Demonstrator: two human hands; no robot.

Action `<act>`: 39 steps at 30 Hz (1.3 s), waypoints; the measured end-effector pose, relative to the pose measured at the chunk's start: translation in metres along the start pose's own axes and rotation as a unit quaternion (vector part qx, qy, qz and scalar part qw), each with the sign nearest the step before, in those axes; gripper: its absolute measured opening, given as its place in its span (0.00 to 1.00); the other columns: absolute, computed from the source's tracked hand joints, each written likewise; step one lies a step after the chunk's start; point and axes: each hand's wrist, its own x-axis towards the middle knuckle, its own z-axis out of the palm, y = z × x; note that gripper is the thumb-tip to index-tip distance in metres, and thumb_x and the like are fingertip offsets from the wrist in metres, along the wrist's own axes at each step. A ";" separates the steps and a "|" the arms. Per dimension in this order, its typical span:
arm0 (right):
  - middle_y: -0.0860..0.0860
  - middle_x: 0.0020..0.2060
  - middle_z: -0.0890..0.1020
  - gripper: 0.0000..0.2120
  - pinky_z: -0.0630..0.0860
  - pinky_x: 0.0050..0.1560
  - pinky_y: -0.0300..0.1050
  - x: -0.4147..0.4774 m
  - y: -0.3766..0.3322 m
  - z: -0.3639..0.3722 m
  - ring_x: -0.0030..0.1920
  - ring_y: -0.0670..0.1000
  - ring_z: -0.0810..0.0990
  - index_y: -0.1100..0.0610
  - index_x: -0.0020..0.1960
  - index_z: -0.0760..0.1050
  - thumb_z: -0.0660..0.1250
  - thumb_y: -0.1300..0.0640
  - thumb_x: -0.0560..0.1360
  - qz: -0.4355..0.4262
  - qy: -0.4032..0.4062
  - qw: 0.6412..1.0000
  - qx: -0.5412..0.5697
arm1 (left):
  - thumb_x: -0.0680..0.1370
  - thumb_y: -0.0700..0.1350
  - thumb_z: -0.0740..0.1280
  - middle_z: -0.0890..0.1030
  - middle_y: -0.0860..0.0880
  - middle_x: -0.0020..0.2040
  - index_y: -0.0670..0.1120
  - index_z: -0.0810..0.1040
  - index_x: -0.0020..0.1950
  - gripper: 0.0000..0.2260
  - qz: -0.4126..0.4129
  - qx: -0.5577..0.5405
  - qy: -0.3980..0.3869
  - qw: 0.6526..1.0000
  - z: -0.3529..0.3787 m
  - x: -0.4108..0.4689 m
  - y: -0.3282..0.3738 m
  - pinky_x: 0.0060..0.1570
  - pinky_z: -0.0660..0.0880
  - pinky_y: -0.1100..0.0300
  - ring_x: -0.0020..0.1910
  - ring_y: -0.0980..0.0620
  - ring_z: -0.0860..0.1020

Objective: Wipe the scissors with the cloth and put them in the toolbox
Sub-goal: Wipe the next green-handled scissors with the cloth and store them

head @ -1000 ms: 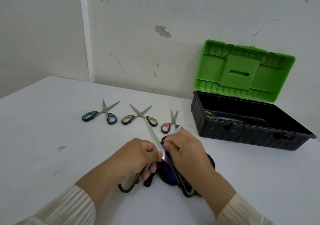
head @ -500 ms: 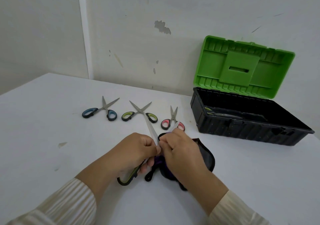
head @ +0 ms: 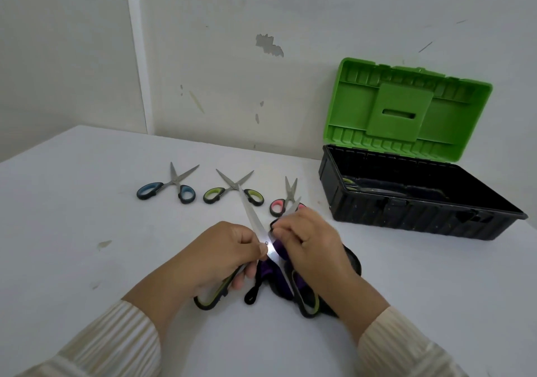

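A: scissor count?

B: three lying in a row mid-frame: blue pair (head: 174,185), green pair (head: 232,186), pink pair (head: 286,199). The fourth, the open scissors (head: 252,216), is dead centre. left hand (head: 215,254) has its fingers curled round one handle, right hand (head: 311,246) pinches the one cloth (head: 280,251) onto a blade. One toolbox (head: 406,216) at right, lid up.

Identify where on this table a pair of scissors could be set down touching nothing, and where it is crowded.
Free: the wide bare table left of the blue-handled scissors and the left hand; also the stretch between the right hand and the toolbox. Crowded: the middle, where both hands work the held scissors and cloth right beside the pink-handled scissors.
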 end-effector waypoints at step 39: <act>0.56 0.38 0.79 0.12 0.69 0.37 0.31 -0.002 -0.018 -0.010 0.36 0.45 0.74 0.58 0.40 0.78 0.64 0.51 0.75 0.139 -0.080 0.978 0.135 | 0.79 0.36 0.61 0.85 0.40 0.42 0.35 0.76 0.49 0.06 0.023 -0.442 0.100 0.891 0.024 0.013 -0.003 0.38 0.82 0.58 0.40 0.47 0.85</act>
